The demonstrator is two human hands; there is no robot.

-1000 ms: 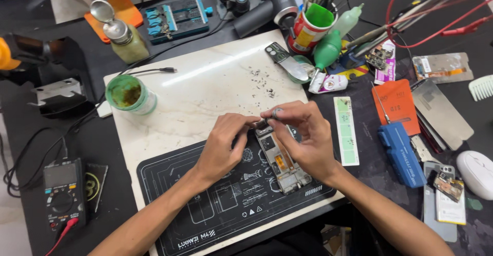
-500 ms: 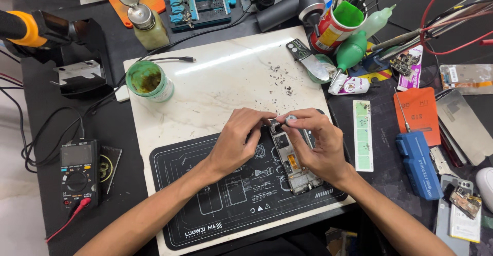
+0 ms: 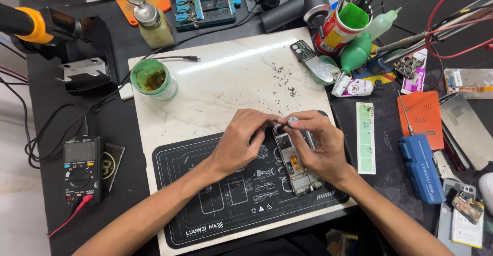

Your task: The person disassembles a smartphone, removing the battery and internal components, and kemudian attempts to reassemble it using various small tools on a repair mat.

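Observation:
An opened phone with its inner boards showing lies upright on a black repair mat. My left hand rests at the phone's upper left, fingertips pinched at its top edge. My right hand covers the phone's right side and pinches a small round grey part above its top end. Both hands meet fingertip to fingertip there. The phone's top edge is partly hidden by my fingers.
The mat lies on a white marble slab strewn with tiny screws. A green-stained jar stands left, a multimeter further left, a tool cup and green bottles at back, a blue tool and phone parts right.
The view has shifted slightly. My hands stay at the phone's top end, with the right fingers now pinching the small round part a little higher.

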